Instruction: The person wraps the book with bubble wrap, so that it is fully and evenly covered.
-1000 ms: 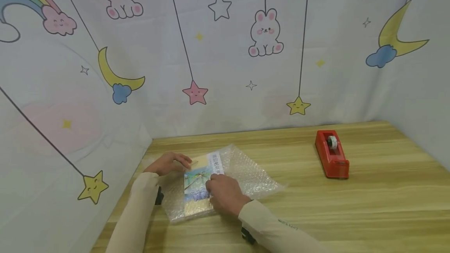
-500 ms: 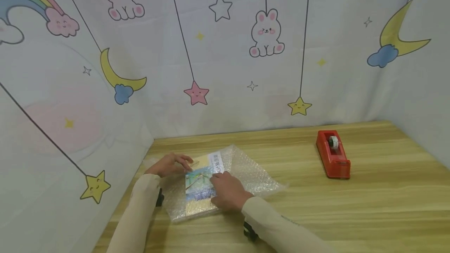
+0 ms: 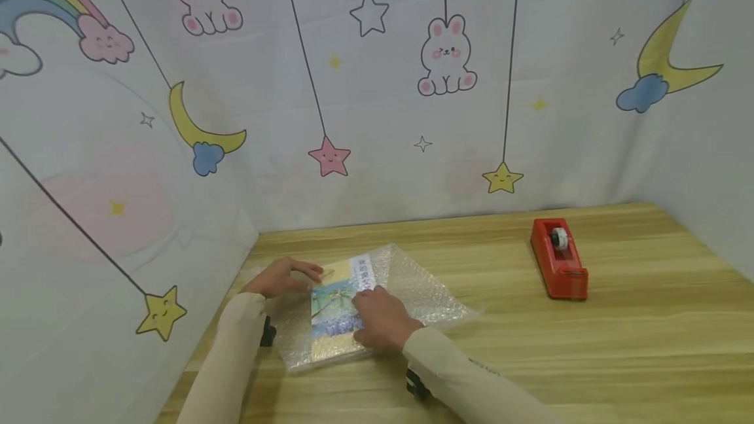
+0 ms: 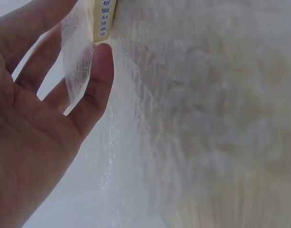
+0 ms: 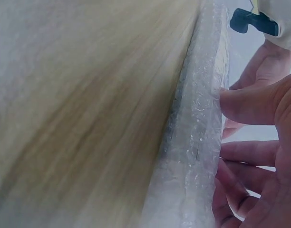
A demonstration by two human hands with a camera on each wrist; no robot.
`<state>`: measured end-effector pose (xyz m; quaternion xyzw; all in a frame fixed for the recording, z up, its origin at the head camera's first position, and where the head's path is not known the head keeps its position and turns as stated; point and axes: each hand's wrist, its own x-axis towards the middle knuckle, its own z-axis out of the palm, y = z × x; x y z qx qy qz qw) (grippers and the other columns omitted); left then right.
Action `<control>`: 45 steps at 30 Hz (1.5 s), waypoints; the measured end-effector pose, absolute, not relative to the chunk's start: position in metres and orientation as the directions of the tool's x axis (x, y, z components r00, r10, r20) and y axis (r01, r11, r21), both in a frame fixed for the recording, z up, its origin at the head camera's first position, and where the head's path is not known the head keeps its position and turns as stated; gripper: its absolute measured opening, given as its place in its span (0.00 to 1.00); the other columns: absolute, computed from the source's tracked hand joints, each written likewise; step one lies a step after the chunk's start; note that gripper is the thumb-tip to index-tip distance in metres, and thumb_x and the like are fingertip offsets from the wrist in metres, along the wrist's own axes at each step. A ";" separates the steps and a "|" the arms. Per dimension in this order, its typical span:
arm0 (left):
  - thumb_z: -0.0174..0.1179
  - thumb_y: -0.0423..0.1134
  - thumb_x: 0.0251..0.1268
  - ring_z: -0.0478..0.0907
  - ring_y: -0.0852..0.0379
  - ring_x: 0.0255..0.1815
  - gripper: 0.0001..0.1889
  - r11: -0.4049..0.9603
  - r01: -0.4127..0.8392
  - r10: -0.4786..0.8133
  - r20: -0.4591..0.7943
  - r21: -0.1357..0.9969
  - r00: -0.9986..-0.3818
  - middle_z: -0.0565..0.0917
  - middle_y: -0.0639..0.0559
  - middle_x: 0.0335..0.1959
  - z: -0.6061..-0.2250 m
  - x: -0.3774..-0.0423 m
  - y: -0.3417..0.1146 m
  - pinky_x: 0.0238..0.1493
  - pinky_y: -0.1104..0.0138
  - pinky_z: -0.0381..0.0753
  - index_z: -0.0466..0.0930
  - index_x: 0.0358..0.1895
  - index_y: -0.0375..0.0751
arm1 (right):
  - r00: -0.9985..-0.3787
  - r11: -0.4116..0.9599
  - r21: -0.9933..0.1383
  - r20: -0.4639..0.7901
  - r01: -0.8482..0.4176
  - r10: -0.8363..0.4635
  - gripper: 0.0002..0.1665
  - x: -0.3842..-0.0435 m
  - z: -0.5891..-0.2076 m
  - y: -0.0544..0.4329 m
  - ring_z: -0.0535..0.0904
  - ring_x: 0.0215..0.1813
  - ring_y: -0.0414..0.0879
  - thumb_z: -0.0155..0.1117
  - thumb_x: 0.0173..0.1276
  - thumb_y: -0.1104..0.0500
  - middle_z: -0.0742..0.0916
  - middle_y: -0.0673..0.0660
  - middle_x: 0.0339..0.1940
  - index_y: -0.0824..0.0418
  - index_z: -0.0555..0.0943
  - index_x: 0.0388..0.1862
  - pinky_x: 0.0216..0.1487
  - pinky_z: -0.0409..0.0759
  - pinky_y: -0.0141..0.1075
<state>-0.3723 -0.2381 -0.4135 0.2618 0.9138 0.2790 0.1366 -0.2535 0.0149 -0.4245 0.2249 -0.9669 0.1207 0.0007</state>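
Observation:
A book (image 3: 334,316) with a picture cover lies under clear bubble wrap (image 3: 421,286), which spreads past it to the right and left. At its upper left is my left hand (image 3: 281,277). In the left wrist view a flap of the wrap (image 4: 79,71) runs between the thumb (image 4: 101,66) and fingers, the thumb tip against the edge of the book (image 4: 104,21). My right hand (image 3: 383,319) presses on the right part of the cover. In the right wrist view its thumb (image 5: 247,105) and fingertips touch the wrapped surface, apart from each other.
A red tape dispenser (image 3: 558,260) with a small roll of tape stands at the right on the wooden table (image 3: 618,352). White printed cloth (image 3: 377,123) hangs behind the table and along both sides. Each wrist wears a small black camera.
My right hand has slid slightly right over the wrapped book within the last second. My left hand has stayed near the upper left corner.

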 end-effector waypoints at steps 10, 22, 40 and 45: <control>0.64 0.36 0.66 0.76 0.35 0.66 0.16 0.736 0.380 0.474 -0.024 0.560 -0.880 0.83 0.39 0.62 -0.407 -0.366 -0.249 0.66 0.39 0.73 0.85 0.56 0.40 | -0.898 0.868 -0.240 0.058 -0.436 -0.435 0.17 -0.251 -0.422 0.016 0.71 0.39 0.43 0.73 0.57 0.52 0.86 0.50 0.41 0.57 0.82 0.44 0.34 0.73 0.33; 0.58 0.38 0.74 0.75 0.35 0.66 0.17 0.701 0.241 0.273 0.059 0.672 -0.960 0.82 0.35 0.62 -0.395 -0.352 -0.282 0.64 0.43 0.76 0.81 0.60 0.34 | -0.904 0.873 -0.247 0.041 -0.421 -0.425 0.18 -0.252 -0.421 0.015 0.71 0.39 0.43 0.73 0.57 0.52 0.85 0.50 0.39 0.57 0.82 0.44 0.33 0.73 0.33; 0.48 0.43 0.79 0.68 0.41 0.70 0.27 0.535 -0.104 -0.098 -0.061 0.839 -0.993 0.67 0.30 0.73 -0.407 -0.345 -0.315 0.60 0.59 0.77 0.63 0.73 0.31 | -0.906 0.873 -0.251 0.040 -0.418 -0.422 0.14 -0.253 -0.421 0.014 0.69 0.37 0.43 0.74 0.57 0.52 0.83 0.49 0.34 0.56 0.81 0.38 0.31 0.71 0.33; 0.45 0.44 0.79 0.66 0.38 0.71 0.32 0.408 -0.179 -0.092 -0.154 0.895 -0.984 0.60 0.28 0.76 -0.410 -0.344 -0.316 0.55 0.63 0.82 0.51 0.78 0.31 | -0.906 0.878 -0.228 0.046 -0.420 -0.422 0.14 -0.254 -0.423 0.014 0.69 0.36 0.43 0.74 0.56 0.51 0.83 0.49 0.34 0.55 0.81 0.37 0.30 0.71 0.33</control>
